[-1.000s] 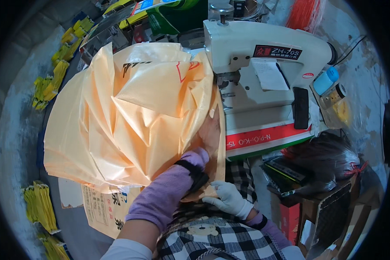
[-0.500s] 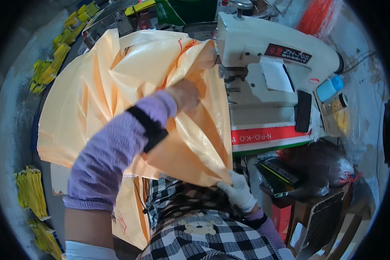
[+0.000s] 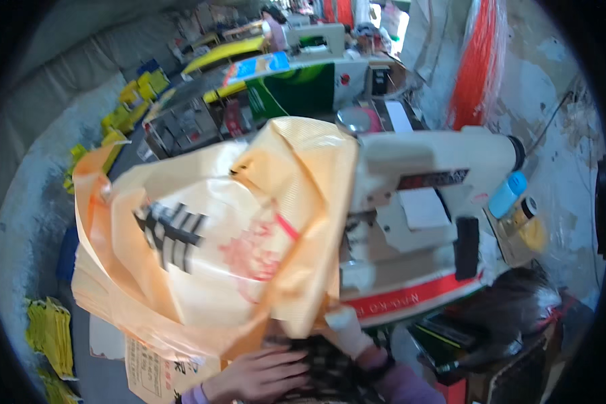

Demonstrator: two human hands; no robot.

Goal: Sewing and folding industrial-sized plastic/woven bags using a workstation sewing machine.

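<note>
A large peach-orange woven plastic bag point(image 3: 303, 195) bulges upward over the work table, with red and black printing on its side. My left hand point(image 3: 266, 374) is bare, its fingers apart and stretched flat, just under the bag's near edge and in front of my checked apron. Wearing a white glove, my right hand point(image 3: 347, 331) grips the bag's near right edge; its fingertips are partly hidden and blurred. Right beside the bag stands a white industrial sewing machine point(image 3: 417, 158). A second piece of printed orange bag material point(image 3: 151, 374) hangs below at the left.
Bundles of yellow strips point(image 3: 49, 337) line the left side. Behind the bag are a green box panel point(image 3: 293, 91) and red strands point(image 3: 478, 67). A blue bottle point(image 3: 507, 195) stands right of the machine, above a dark plastic bag point(image 3: 518, 296). Farther back, a person point(image 3: 275, 30) is present.
My left hand has come out of the bag and down to its near edge. The bag has swung up and turned, showing its printed side. The view has tilted up toward the room.
</note>
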